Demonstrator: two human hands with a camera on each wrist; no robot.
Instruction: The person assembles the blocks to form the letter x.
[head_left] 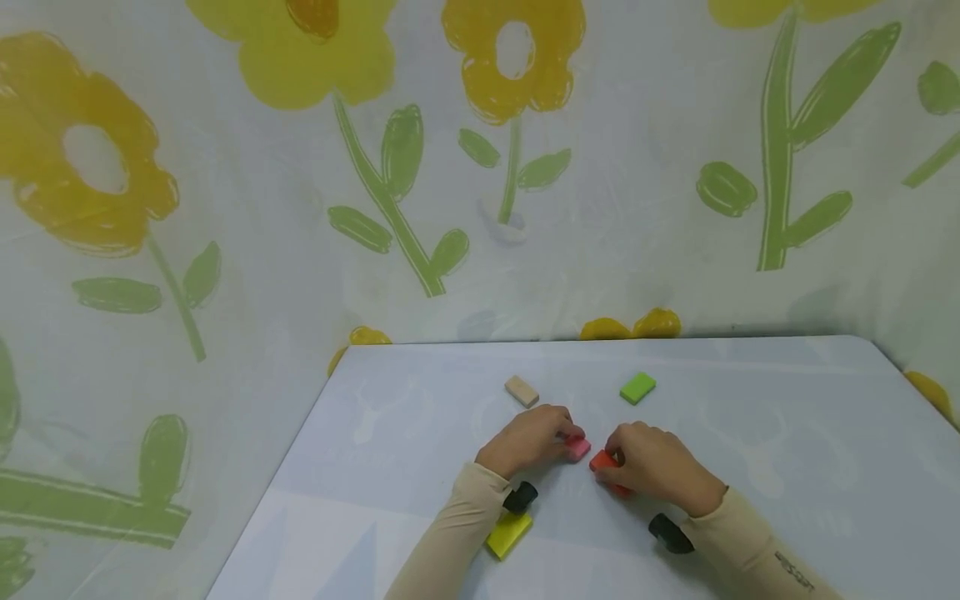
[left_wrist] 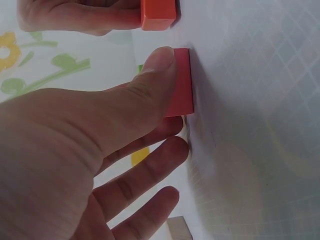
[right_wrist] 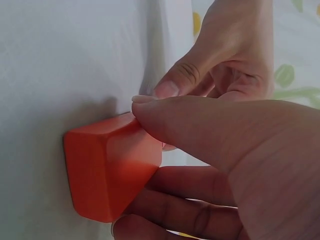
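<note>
In the head view my left hand (head_left: 528, 442) pinches a small pink block (head_left: 580, 450) low at the white table. Its thumb presses on the pink block (left_wrist: 184, 82) in the left wrist view, with the other fingers spread behind. Just to the right, my right hand (head_left: 663, 467) grips an orange-red block (head_left: 602, 460) between thumb and fingers. Seen from the right wrist, the orange-red block (right_wrist: 112, 170) sits close over the tabletop, its far end partly covered by the thumb. A narrow gap separates the two blocks.
Beyond the hands lie a plain wooden block (head_left: 522, 391) on the left and a green block (head_left: 637, 388) on the right. A yellow block (head_left: 510, 535) is beside my left forearm, partly hidden. A flower-patterned cloth (head_left: 600, 208) hangs behind the white table (head_left: 810, 433).
</note>
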